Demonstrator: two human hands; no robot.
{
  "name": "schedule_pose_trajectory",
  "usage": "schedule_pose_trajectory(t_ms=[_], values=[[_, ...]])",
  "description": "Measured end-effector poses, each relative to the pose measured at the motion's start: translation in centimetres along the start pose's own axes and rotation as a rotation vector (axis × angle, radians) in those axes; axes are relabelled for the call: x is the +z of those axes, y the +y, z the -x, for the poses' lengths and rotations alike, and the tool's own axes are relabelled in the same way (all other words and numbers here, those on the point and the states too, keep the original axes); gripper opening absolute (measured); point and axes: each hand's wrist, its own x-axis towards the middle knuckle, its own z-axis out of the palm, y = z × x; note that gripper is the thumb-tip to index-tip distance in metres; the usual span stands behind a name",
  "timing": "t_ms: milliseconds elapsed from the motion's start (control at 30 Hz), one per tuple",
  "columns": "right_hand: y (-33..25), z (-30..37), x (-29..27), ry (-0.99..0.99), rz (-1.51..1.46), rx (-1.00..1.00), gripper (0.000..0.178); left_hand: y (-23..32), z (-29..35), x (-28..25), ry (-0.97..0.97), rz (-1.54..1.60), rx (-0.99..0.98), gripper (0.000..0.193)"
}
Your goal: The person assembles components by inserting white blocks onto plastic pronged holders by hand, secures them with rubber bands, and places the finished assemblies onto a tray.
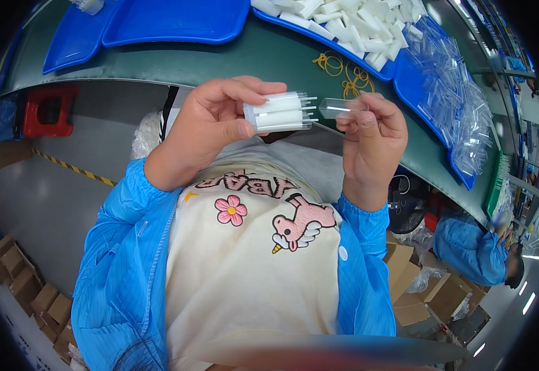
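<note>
My left hand (211, 117) is closed around a bundle of clear tubes with white cylinders inside (282, 112). Thin tips stick out of the bundle's right end, and a clear cap-like piece covers its left end. In my right hand (374, 136) a small clear plastic sleeve (339, 108) is pinched between thumb and fingers, its free end pointing at the bundle. A narrow gap separates the sleeve from the thin tips. Both hands are held over my lap, at the near edge of the green table (220, 65).
Yellow rubber bands (357, 80) lie just beyond my right hand. A blue tray (377, 69) behind them holds white blocks (350, 28); another to the right holds clear plastic pieces (445, 80). More blue trays (174, 25) stand at the far left. A person (473, 247) sits at right.
</note>
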Motion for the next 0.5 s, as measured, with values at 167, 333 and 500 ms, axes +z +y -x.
schedule_pose_trajectory(t_ms=[167,333,500], values=[[0.3,0.0,0.1,-0.002,0.079,-0.116,0.021,-0.3,-0.4,0.1,-0.004,0.031,-0.015,0.037],[0.0,0.3,0.3,-0.07,0.125,-0.1,0.02,-0.3,-0.4,0.0,-0.015,0.03,-0.036,0.035],[0.2,1.2,1.0,-0.07,0.147,-0.04,0.019,-0.3,-0.4,0.2,0.001,0.048,-0.047,0.034]])
